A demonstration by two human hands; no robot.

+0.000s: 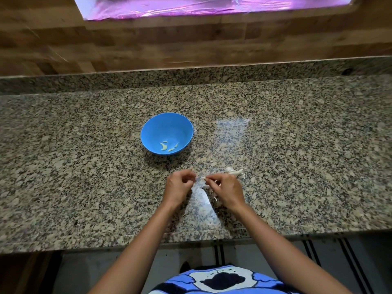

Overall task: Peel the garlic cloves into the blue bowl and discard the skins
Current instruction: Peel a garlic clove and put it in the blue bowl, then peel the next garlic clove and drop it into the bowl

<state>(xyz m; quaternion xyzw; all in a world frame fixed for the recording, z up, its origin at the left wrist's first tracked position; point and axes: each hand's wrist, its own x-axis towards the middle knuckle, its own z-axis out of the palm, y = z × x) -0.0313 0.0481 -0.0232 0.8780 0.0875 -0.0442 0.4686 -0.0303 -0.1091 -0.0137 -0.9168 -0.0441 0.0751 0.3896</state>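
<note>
The person works at a speckled granite counter (297,145) that fills the middle of the frame. The blue bowl (167,128) stands just left of centre, well apart from both hands. In its bottom lie a few peeled cloves (167,147), pale yellow against the blue, so part of the job is done.

Below the bowl, near the centre of the frame, the two hands meet over the counter. The right hand (226,188) has its fingers curled, and its fingertips pinch a small pale garlic clove (203,178) whose end pokes out toward the left of the picture. The left hand (179,184) has its fingers curled too, with the tips drawn close to that clove. The spot between them is blurred, so it cannot be told whether the left hand has hold of the clove or its skin, or is only about to.

Just above and to the right of the right hand, a whitish clump of garlic (233,171) lies on the counter. Whether it is unpeeled cloves, loose skin or both is too small to tell. A few scraps of skin (215,198) lie below the right hand.

As a judgement, the task is partway along: some cloves are in the bowl, one is being peeled, the clump may hold more, and the skins on the counter are not yet discarded
</note>
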